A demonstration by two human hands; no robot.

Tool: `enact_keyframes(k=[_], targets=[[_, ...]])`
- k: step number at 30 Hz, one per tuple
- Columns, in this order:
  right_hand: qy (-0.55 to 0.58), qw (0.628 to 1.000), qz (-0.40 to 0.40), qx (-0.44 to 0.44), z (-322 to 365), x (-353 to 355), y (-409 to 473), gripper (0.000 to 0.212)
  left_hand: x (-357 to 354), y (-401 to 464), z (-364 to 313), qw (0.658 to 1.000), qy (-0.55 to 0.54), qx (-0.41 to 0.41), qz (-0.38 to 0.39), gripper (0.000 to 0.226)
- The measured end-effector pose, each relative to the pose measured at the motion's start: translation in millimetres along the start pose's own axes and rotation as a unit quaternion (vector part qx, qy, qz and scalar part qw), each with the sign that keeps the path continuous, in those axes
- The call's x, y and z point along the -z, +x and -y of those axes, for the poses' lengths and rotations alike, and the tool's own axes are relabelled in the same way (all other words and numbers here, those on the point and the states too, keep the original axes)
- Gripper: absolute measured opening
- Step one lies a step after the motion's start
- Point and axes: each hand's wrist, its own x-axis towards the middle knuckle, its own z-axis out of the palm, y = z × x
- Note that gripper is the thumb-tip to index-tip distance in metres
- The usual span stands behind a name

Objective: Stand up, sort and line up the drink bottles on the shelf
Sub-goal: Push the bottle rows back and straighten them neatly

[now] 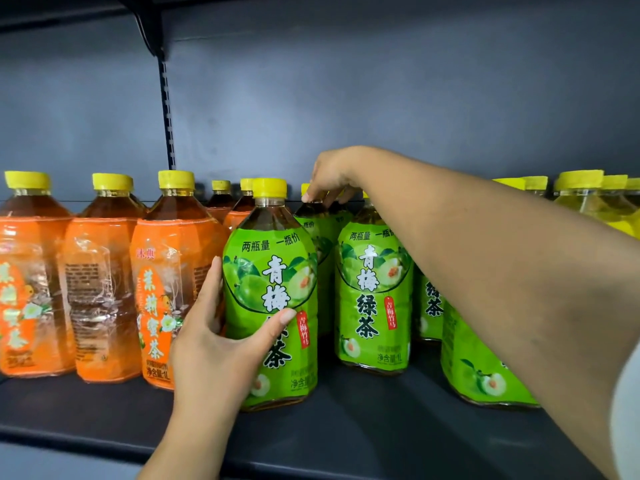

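The front green plum tea bottle is gripped at its label by the left hand, probably to be aligned beside the orange-labelled bottles on the shelf. A rear green bottle is pinched at its neck by the right hand, likely to be pulled forward.

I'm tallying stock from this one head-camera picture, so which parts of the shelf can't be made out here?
- Back-row green bottle: its cap is covered by the right hand; its body sits behind the front green bottle, which the left hand holds.
- Right-side green bottles: necks and caps hidden by the right forearm.
- Yellow bottles: cut off by the right edge.
- Rear orange bottles: only necks show.
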Motion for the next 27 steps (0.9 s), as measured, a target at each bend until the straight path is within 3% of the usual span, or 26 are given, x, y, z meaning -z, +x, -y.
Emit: enact_keyframes(k=[1, 4, 9, 10, 12, 15, 18, 22, 27], targets=[[-0.008, 1.000, -0.008, 0.000, 0, -1, 1, 0.013, 0, 0, -1, 1.000, -0.003, 0.001, 0.001, 0.107], [-0.021, 1.000, -0.012, -0.004, 1, -4, 8, 0.024, 0, -1, -6, 1.000, -0.018, 0.002, 0.011, 0.106], [-0.046, 0.998, -0.024, 0.017, -1, -5, 13, 0.017, -2, -3, -12, 0.999, -0.023, 0.017, 0.032, 0.103], [-0.072, 0.997, -0.030, 0.025, 0, -4, 9, 0.027, -3, -2, -10, 0.999, -0.016, 0.013, 0.041, 0.102], [-0.141, 0.985, -0.082, 0.055, 1, 3, -5, 0.044, -4, 1, -5, 0.998, -0.004, 0.002, 0.057, 0.098], [-0.151, 0.963, -0.208, 0.074, -4, 22, -35, 0.044, -6, 7, -2, 0.994, 0.027, -0.010, 0.102, 0.099], [-0.161, 0.949, -0.267, 0.046, -30, 32, -83, 0.042, -14, 15, 5, 0.987, 0.021, 0.000, 0.158, 0.100], [-0.101, 0.924, -0.366, 0.042, -81, 1, -168, 0.048, -28, 23, 14, 0.977, -0.002, 0.029, 0.210, 0.088], [0.000, 0.896, -0.441, 0.041, -120, -69, -218, 0.069, -35, 34, 23, 0.969, -0.024, 0.056, 0.240, 0.084]])
